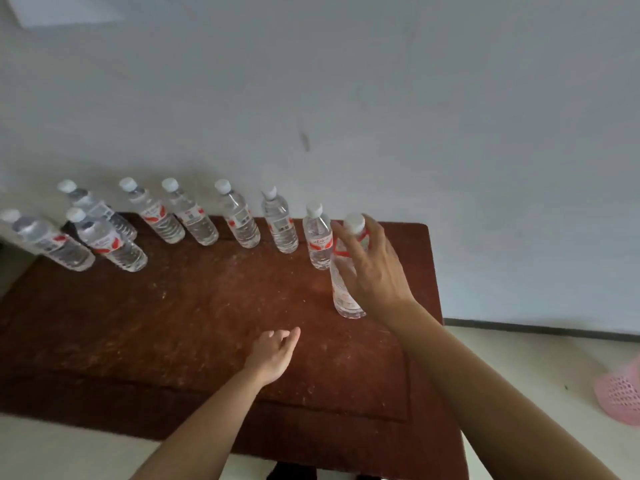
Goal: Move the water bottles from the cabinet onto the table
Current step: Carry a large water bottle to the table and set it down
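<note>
Left hand (273, 355): nearest the lens, low over the bare brown table (173, 323); fingers loosely extended, slightly apart, holding nothing.
Right hand (374, 271): at the upper part of the end bottle (343, 292), thumb on one side, fingers spread on the other; whether it grips or merely touches cannot be told.
End bottle: upright, base apparently on the table near its right edge, just beside the neighbouring bottle (318, 240).
Other bottles (239, 220): eight in all, upright along the far side by the wall (346, 98), three bunched at the left end; cabinet out of view.
Contents: clear water, apparently full; white caps (313, 209) on every bottle.
Risk: a brush from the right hand could tip the end bottle into its neighbour or off the right edge; the close spacing would pass a fall along the row.
Pink basket (620, 393): beyond the table's right edge; contents not visible.
</note>
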